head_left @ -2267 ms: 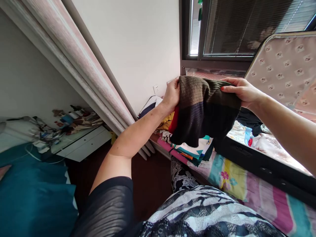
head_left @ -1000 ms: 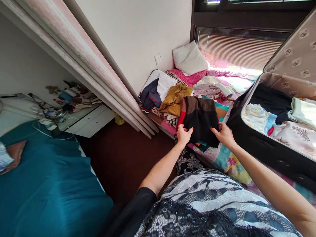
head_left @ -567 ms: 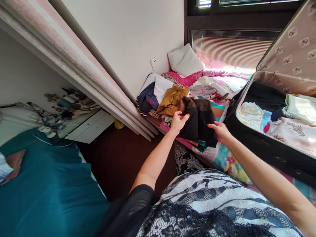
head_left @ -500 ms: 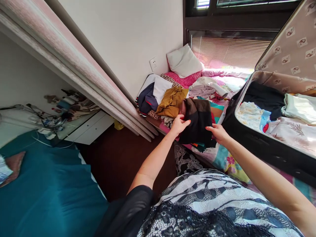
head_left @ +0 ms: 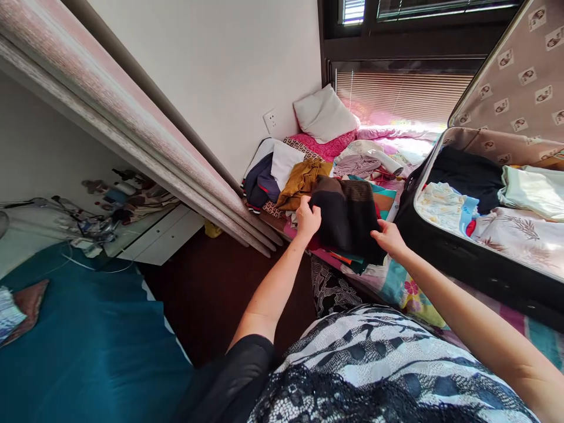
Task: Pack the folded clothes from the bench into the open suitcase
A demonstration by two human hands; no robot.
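A black garment with a brown band along its top (head_left: 348, 220) is spread between my two hands above the bed. My left hand (head_left: 308, 217) pinches its left edge, and my right hand (head_left: 389, 239) grips its lower right side. Just behind the left hand lies a mustard-coloured garment (head_left: 304, 182). Farther left are a navy garment (head_left: 261, 179) and a white cloth (head_left: 285, 161). Orange and teal cloth (head_left: 386, 202) shows behind the black garment, partly hidden by it.
On the right stands an open black suitcase (head_left: 462, 252) holding folded clothes. A white pillow (head_left: 326, 114) rests against the wall by the window. Pink-grey curtains (head_left: 176, 141) hang at the left, beside a white drawer unit (head_left: 154, 235) and a teal-covered bed (head_left: 88, 346).
My left hand has moved slightly left and pulled the black garment wider and flatter. My right hand has shifted a little down along its edge.
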